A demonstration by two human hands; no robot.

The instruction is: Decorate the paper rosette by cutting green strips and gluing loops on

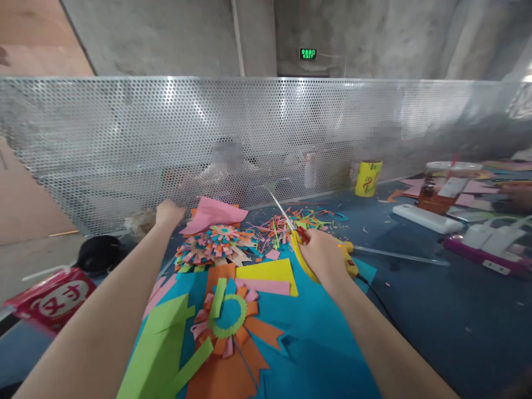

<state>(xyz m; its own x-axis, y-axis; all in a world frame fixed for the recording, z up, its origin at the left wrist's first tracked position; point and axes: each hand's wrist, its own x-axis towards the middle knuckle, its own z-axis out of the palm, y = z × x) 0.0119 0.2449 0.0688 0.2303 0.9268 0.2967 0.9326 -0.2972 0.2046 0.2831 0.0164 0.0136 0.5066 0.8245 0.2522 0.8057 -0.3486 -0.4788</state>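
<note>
My right hand grips the yellow-handled scissors, whose blades point up and to the left over paper scraps. At the back left, my left hand reaches beside a pink sheet; its fingers are blurred and partly hidden. Finished-looking paper rosettes lie just in front of the pink sheet. Nearer me, an orange, pink and green paper rosette rests on blue sheets, with green strips across it. A yellow glue gun lies behind my right hand.
A perforated metal screen runs along the back. On the right are a yellow tape roll, a drink cup, a white bar and a purple power strip. A red packet lies left. Another person's hand shows far right.
</note>
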